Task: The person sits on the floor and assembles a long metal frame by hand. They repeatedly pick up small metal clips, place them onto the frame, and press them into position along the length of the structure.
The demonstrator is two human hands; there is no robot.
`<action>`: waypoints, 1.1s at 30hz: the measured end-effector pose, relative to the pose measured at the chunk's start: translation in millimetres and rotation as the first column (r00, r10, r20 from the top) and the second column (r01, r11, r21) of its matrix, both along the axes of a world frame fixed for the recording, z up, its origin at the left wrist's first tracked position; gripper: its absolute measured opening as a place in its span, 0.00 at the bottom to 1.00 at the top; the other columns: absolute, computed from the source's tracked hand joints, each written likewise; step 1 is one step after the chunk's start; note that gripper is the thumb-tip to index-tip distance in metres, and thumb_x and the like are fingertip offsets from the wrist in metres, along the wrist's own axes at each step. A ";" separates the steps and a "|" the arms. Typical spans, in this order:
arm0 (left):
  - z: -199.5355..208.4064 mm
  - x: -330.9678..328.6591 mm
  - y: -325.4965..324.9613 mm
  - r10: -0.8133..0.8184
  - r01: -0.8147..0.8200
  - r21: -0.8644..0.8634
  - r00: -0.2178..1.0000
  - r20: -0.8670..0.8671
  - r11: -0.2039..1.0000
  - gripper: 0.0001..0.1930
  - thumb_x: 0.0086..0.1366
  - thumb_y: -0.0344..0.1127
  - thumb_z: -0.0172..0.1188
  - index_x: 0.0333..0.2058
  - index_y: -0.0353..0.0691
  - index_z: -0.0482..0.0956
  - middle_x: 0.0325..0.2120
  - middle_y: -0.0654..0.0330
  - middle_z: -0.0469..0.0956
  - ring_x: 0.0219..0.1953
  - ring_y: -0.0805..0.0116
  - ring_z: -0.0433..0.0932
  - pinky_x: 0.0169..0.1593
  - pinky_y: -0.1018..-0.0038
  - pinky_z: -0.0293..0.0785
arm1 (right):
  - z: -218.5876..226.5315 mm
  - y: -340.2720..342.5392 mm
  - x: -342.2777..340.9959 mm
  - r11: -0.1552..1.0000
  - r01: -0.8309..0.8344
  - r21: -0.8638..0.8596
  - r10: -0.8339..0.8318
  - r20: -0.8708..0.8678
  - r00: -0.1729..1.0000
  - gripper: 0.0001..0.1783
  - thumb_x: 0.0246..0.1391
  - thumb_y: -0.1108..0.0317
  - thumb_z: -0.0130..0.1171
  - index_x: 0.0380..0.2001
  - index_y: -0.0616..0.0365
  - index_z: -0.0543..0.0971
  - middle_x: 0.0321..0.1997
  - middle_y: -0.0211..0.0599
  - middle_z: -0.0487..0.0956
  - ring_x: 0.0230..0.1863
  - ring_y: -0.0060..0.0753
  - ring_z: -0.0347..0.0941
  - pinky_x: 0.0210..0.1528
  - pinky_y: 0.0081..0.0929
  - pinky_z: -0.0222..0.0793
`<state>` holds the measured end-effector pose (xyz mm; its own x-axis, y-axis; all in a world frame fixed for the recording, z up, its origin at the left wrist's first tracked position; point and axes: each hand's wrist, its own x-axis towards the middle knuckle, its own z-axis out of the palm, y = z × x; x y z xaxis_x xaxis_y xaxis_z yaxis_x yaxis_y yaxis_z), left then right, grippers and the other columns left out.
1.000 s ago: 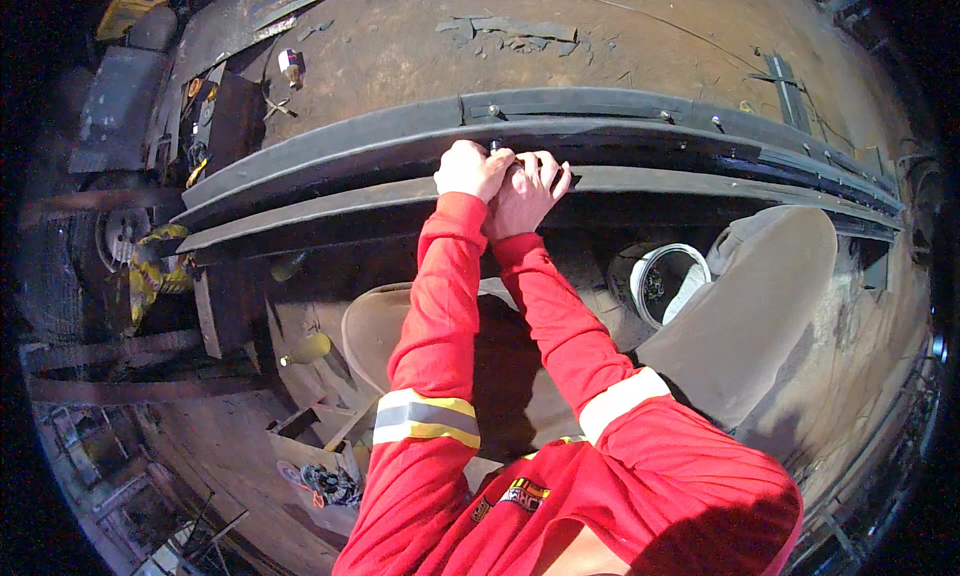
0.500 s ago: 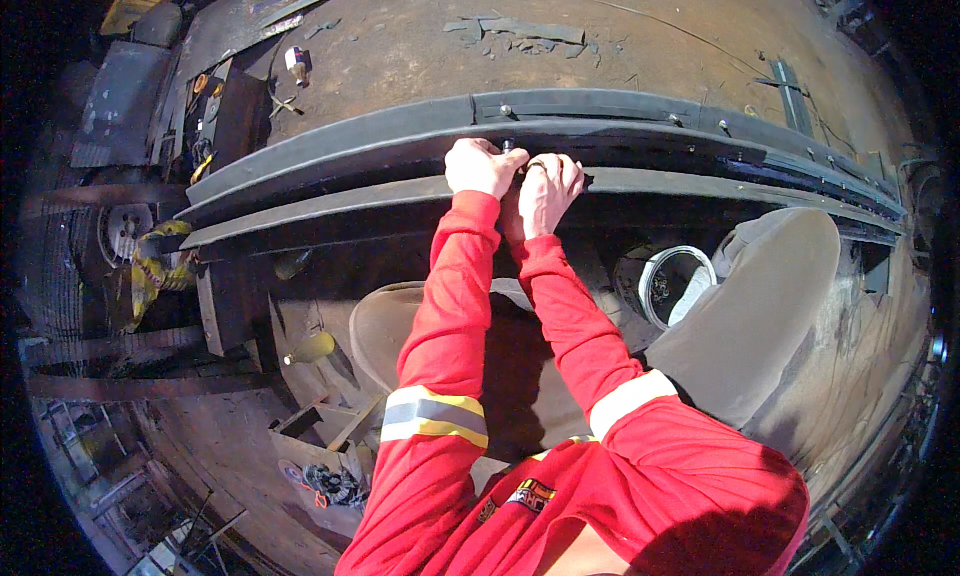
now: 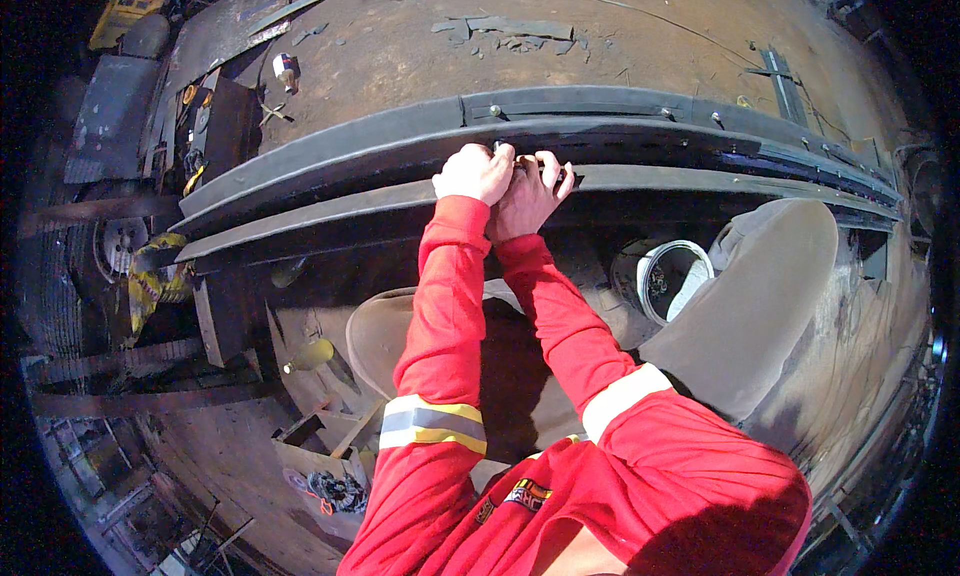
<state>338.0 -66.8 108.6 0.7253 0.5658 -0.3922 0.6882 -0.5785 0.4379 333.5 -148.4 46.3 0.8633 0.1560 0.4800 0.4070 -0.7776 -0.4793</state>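
A long dark steel beam (image 3: 340,162) runs across in front of me, with raised lips along its length. My left hand (image 3: 474,174) is closed at the beam's middle, its thumb and fingers pinched by a small shiny tip that I cannot make out. Pressed close against it, my right hand (image 3: 525,198) curls around something dark and mostly hidden by the fingers. Bolts stick up from the beam's far lip, one bolt (image 3: 495,111) just beyond my hands and another bolt (image 3: 667,113) farther right.
An open bucket (image 3: 645,276) stands beside my right knee. On the left lie a yellow bottle (image 3: 312,355), a yellow-and-black plastic wrap (image 3: 155,276) and a wooden box (image 3: 318,434). Beyond the beam are a small bottle (image 3: 286,73) and flat scraps (image 3: 510,31) on the floor.
Both hands stay together at the beam. My right hand has turned a little, and its fingers are raised and more bent. The whole view has shifted slightly.
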 end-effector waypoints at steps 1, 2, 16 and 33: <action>-1.1 0.4 0.4 0.012 -0.012 -0.008 1.000 -0.006 1.000 0.28 0.57 0.58 0.47 0.31 0.37 0.83 0.31 0.42 0.80 0.41 0.47 0.78 0.47 0.63 0.71 | -1.3 1.3 0.2 1.000 0.007 -0.005 -0.008 -0.021 1.000 0.13 0.46 0.56 0.53 0.22 0.54 0.78 0.35 0.30 0.76 0.54 0.38 0.64 0.64 0.54 0.43; -3.0 1.6 1.5 0.025 -0.025 -0.015 1.000 -0.012 1.000 0.27 0.56 0.58 0.48 0.31 0.37 0.83 0.31 0.42 0.79 0.41 0.47 0.78 0.47 0.63 0.72 | -2.6 2.7 -0.5 1.000 0.014 -0.010 -0.014 -0.042 0.999 0.13 0.46 0.57 0.53 0.22 0.54 0.78 0.35 0.30 0.76 0.54 0.38 0.64 0.64 0.54 0.43; -30.1 -0.4 13.5 -0.046 0.045 0.011 0.966 0.256 0.999 0.24 0.56 0.54 0.54 0.23 0.34 0.81 0.22 0.43 0.78 0.31 0.48 0.80 0.38 0.63 0.74 | 3.4 -1.0 4.6 0.997 0.069 0.034 -0.069 -0.005 0.998 0.08 0.44 0.67 0.55 0.26 0.60 0.76 0.37 0.33 0.72 0.52 0.39 0.64 0.64 0.52 0.50; -5.3 -5.7 15.4 0.004 0.001 -0.168 1.000 0.029 0.986 0.27 0.59 0.56 0.46 0.32 0.37 0.82 0.31 0.43 0.79 0.38 0.50 0.79 0.46 0.66 0.71 | 2.1 4.1 0.4 0.998 0.035 -0.055 -0.041 -0.095 0.995 0.15 0.44 0.56 0.58 0.17 0.57 0.78 0.31 0.35 0.80 0.52 0.36 0.68 0.64 0.55 0.41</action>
